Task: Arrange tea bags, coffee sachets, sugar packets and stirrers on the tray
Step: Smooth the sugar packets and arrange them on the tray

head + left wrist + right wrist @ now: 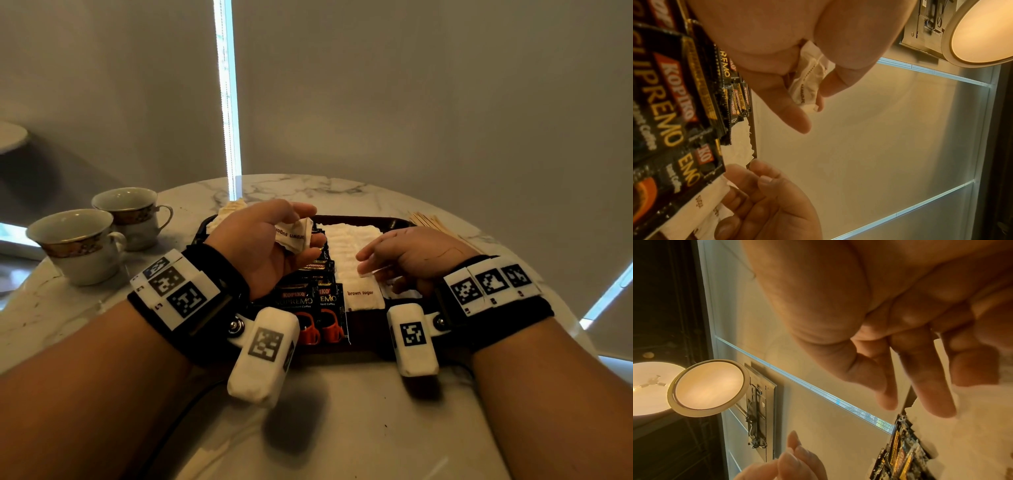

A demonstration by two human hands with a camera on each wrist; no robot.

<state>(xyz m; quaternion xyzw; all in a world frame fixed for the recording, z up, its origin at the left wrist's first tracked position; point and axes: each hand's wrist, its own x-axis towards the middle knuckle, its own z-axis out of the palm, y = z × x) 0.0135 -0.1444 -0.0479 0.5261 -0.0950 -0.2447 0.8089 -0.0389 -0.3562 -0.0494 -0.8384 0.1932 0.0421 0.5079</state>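
Dark tray (373, 330) sits mid-worktop (342, 428), used as landmark. L hand (267, 243) hovers above tray's left-center, palm turned up, fingers curled round a small bunch of white brown sugar packets (295, 233); same bunch seen crumpled in the fist in the left wrist view (807, 78). R hand (411, 260) is low over tray's right-center, fingers fairly straight and spread, tips touching the row of white sugar packets (349, 246) laid front to back down tray's middle; can't tell if it pinches one. Front packet of that row reads "brown sugar" (364, 294). Black Kopiko coffee sachets (308, 308) lie in an overlapped column on tray, just left of the sugar row; also visible in the wrist views (670, 100) (902, 456). Wooden stirrers (433, 221) lie on worktop just past tray's far right corner. Pale tea bags (231, 210) sit at tray's far left corner, partly hidden by L hand. Two teacups (102, 229) stand on worktop well left of tray.
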